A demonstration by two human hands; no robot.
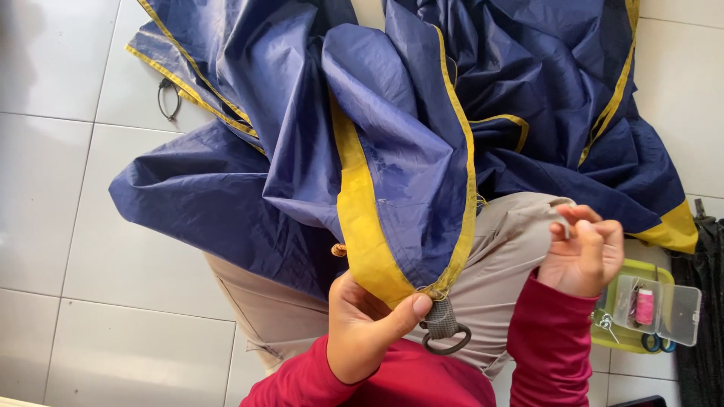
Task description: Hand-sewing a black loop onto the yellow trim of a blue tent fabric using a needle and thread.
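A large dark blue fabric sheet [392, 113] with yellow edging [360, 218] lies over my lap and spreads across the floor. My left hand [366, 324] pinches a corner of it, the thumb pressing beside a grey webbing loop [442, 319] that carries a dark metal ring [447, 345]. My right hand [582, 252] is raised at the right with fingers pinched together; whatever it holds is too small to make out. I wear red sleeves and beige trousers [505, 249].
A clear plastic sewing box [667, 305] with a pink thread spool sits on a yellow-green tray [627, 343] at the right, with scissors beside it. A black bag [705, 301] lies at the right edge. A second ring [169, 98] lies on white floor tiles.
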